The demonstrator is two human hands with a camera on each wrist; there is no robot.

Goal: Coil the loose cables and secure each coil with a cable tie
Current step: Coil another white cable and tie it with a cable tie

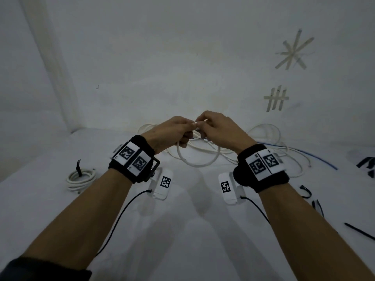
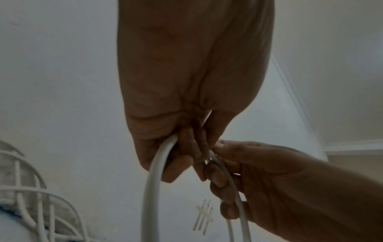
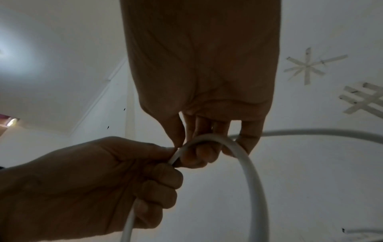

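White table (image 1: pixel 182 230): cable loop (image 1: pixel 197 162) hangs between left hand (image 1: pixel 170 131), right hand (image 1: pixel 219 128).

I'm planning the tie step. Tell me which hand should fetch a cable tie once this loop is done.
Right hand. The loose black cable ties lie on the table by the right forearm. The left hand already grips the white cable loop and can likely hold it.

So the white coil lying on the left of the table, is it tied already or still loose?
Tied: a black cable tie wraps the coiled white cable.
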